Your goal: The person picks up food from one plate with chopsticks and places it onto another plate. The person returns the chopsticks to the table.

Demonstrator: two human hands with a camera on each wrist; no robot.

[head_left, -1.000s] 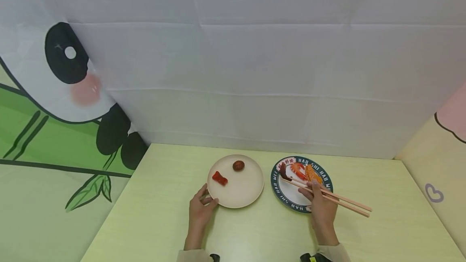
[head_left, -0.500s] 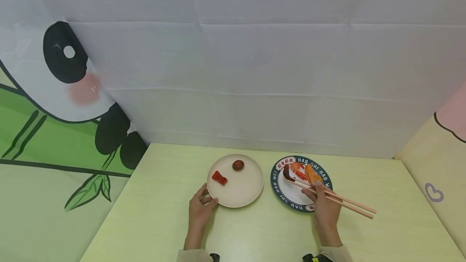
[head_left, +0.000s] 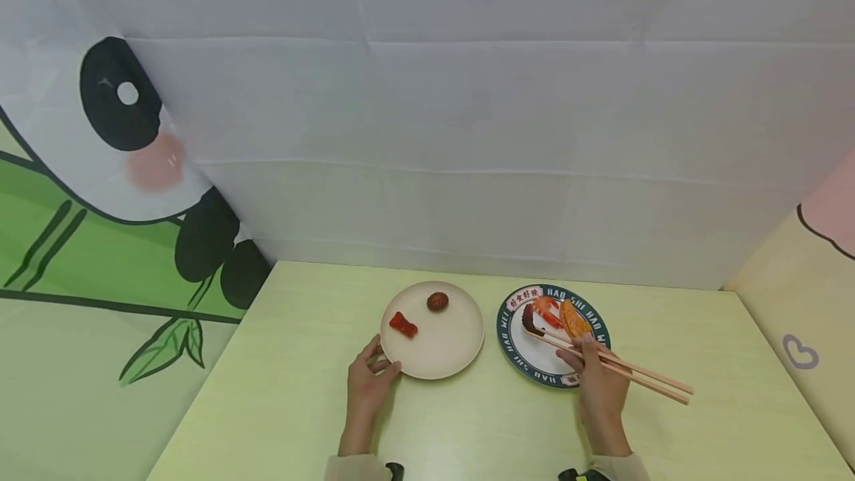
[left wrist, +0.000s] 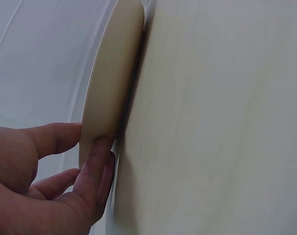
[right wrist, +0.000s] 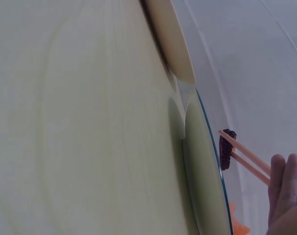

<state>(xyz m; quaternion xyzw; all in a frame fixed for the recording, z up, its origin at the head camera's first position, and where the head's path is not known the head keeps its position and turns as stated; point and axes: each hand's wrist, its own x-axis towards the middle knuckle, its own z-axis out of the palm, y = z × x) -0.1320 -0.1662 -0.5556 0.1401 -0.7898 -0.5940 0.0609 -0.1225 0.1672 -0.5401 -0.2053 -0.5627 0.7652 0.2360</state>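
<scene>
My right hand (head_left: 601, 392) holds a pair of wooden chopsticks (head_left: 641, 375) over the blue-rimmed plate (head_left: 505, 344). Between their tips is a dark brown, bumpy food piece (head_left: 531, 319), seen at the plate's edge in the right wrist view, where the chopsticks (right wrist: 254, 159) pinch it. An orange-red shrimp (head_left: 548, 310) and an orange food piece (head_left: 573, 319) lie on that plate. My left hand (head_left: 369, 384) grips the near left rim of a cream plate (head_left: 441, 355), thumb and fingers at its edge. On it lie a red bone-shaped piece (head_left: 404, 325) and a round brown piece (head_left: 437, 302).
Both plates stand side by side on a pale yellow-green table (head_left: 481, 429), with a narrow gap between them. A grey-white cloth backdrop (head_left: 481, 169) rises behind the table's far edge. Printed cartoon panels flank the left and right sides.
My right hand has shifted slightly right with the chopsticks. The dark brown piece has moved from near the plate's upper left rim inward to the right. My left hand stays at the cream plate.
</scene>
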